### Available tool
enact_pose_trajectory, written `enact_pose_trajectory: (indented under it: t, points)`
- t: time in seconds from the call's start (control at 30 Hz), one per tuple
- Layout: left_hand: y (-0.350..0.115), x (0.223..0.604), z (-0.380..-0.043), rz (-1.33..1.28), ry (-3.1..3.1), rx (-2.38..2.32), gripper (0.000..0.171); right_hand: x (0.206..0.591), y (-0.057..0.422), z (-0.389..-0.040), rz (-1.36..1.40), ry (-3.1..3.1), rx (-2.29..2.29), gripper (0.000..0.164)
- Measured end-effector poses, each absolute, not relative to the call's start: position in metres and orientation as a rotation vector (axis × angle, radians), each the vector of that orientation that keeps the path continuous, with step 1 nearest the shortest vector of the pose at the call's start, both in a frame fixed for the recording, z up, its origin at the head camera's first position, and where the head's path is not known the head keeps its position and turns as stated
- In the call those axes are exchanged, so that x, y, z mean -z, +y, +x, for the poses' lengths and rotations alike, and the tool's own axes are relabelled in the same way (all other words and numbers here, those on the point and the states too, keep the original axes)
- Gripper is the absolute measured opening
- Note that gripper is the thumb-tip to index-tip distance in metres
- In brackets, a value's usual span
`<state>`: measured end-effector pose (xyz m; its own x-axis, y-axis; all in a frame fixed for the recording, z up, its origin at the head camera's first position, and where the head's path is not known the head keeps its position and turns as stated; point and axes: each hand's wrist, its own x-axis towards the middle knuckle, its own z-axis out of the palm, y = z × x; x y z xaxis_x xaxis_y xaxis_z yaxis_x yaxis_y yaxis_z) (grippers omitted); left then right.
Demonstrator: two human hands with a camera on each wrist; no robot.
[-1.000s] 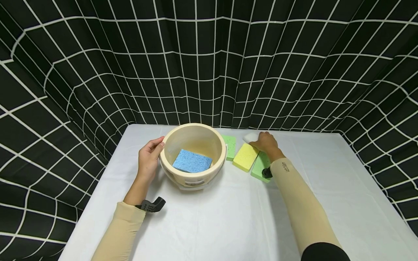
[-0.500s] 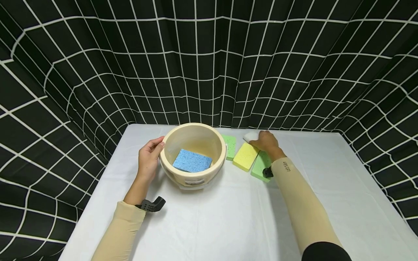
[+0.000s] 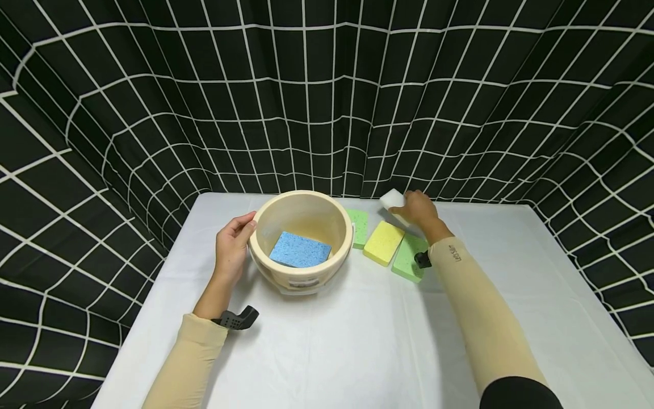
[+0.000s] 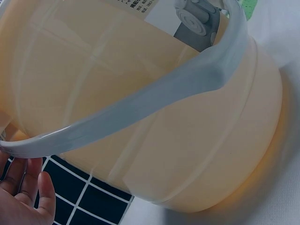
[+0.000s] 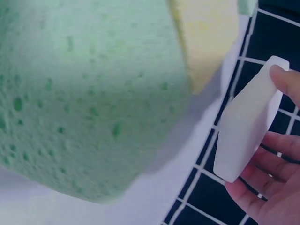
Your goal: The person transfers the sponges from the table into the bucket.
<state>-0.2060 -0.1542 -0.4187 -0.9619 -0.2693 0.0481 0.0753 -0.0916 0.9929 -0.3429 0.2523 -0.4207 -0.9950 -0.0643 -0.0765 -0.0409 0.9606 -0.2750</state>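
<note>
My left hand (image 3: 232, 247) holds the rim of a cream bucket (image 3: 263, 278) on its left side, its thumb at the rim's edge. In the left wrist view its fingers touch the bucket just below the pale bail handle (image 4: 136, 110). A speckled blue sponge (image 3: 300, 250) lies inside the bucket. At the back of the table, my right hand (image 3: 420, 211) pinches a white sponge block (image 5: 251, 124) between thumb and fingers, raised off the cloth. Below that hand are a yellow sponge (image 3: 383, 244) and a green sponge (image 3: 407, 261), lying side by side.
Another green sponge (image 3: 359, 224) lies beside the bucket's right side, partly hidden by it. A white cloth (image 3: 347, 341) covers the table. Behind the table's back edge hangs a black curtain (image 3: 317, 102) with a white grid.
My right hand has lifted the white sponge block off the table and moved slightly toward the back. The left hand and the bucket stay where they were.
</note>
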Motion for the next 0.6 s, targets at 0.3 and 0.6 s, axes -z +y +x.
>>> enact_pose_trajectory:
  t: [0.3, 0.6]
  points:
    - [-0.154, 0.419, -0.206, 0.219, -1.931, 2.156, 0.032, 0.398, 0.242, -0.338, -0.168, 3.072, 0.434, 0.07]
    - [-0.153, 0.419, -0.205, 0.214, -1.932, 2.145, 0.032, 0.372, 0.226, -0.332, -0.225, 3.106, 0.49, 0.074]
